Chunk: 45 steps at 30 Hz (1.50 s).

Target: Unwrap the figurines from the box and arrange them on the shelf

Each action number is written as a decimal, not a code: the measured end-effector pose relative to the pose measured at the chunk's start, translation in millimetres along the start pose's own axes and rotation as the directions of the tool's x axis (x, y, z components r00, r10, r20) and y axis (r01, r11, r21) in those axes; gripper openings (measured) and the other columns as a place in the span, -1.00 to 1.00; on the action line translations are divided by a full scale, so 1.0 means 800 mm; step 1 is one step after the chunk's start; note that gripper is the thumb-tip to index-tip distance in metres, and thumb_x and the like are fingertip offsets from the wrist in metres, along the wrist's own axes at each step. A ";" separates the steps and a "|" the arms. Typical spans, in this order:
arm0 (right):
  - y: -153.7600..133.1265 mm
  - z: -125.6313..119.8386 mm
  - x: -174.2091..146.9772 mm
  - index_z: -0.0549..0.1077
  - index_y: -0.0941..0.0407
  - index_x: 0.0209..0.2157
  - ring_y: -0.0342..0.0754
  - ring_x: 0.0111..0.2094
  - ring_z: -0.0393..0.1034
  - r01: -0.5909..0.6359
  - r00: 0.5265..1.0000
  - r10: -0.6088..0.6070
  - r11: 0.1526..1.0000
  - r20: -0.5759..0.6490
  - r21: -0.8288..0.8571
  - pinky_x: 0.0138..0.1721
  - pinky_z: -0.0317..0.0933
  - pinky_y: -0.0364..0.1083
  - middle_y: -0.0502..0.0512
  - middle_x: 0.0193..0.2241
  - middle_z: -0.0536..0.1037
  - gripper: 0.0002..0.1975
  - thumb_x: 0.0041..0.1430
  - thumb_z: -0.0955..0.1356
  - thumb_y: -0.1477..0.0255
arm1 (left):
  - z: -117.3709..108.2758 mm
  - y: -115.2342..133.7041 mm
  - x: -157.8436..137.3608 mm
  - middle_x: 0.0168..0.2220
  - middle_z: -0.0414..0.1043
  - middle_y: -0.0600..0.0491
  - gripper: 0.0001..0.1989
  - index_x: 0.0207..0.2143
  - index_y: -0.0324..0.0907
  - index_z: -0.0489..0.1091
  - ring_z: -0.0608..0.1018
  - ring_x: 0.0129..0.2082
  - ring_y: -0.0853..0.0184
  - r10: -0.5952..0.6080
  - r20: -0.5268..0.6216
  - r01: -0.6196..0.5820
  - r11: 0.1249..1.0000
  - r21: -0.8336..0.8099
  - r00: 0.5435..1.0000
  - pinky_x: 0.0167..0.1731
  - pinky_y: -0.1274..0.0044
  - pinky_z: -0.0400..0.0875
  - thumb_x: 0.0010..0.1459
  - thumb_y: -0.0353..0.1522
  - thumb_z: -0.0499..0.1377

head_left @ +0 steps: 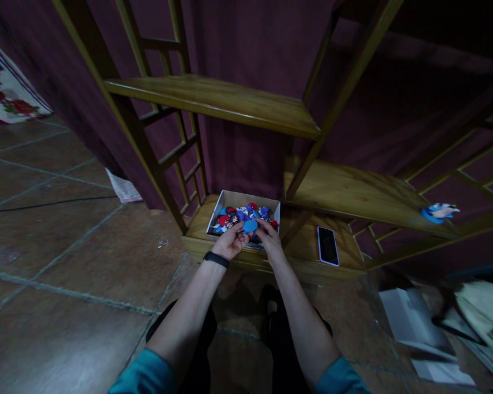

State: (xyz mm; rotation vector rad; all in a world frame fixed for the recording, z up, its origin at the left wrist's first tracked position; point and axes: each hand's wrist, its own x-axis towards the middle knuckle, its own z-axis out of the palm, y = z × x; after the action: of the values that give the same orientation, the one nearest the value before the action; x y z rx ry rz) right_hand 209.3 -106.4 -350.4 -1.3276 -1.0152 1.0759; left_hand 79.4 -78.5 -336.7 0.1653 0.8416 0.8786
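Note:
A small blue round disc (pixel 250 226) is held up between my two hands, over the front edge of an open cardboard box (pixel 273 205). My left hand (pixel 231 242) has its fingers closed on the disc's left side. On the opposite side, my right hand (pixel 268 233) pinches it near the edge. Whatever is joined to the disc's underside is hidden. Inside the box lies a jumble of small figures (pixel 241 212) in red, blue, white and purple, partly covered by my hands.
The box stands on the low board of a wooden shelf unit (pixel 213 101). A phone (pixel 327 245) lies right of it. Higher on the right shelf, a small figurine on a blue base (pixel 439 212) stands near the edge. White boxes (pixel 414 320) and a pale bag (pixel 485 309) sit on the tiled floor.

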 end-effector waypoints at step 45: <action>0.015 -0.004 0.009 0.50 0.09 -0.42 -0.14 -0.57 0.34 -0.219 0.976 0.219 0.973 0.007 0.071 -0.52 0.26 -0.14 -0.03 -0.56 0.51 -0.66 -0.17 0.39 0.13 | -0.001 -0.009 -0.002 -0.61 0.46 -0.05 -0.71 -0.44 -0.24 0.31 0.46 -0.70 0.43 0.147 -0.017 -0.119 0.856 0.502 0.989 -0.75 0.70 0.21 0.03 -0.17 0.17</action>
State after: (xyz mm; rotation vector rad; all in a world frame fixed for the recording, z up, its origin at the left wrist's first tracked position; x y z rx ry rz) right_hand 213.6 -100.3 -362.3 -1.4049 -0.8344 1.2651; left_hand 82.7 -84.4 -339.9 0.6661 1.1107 0.7789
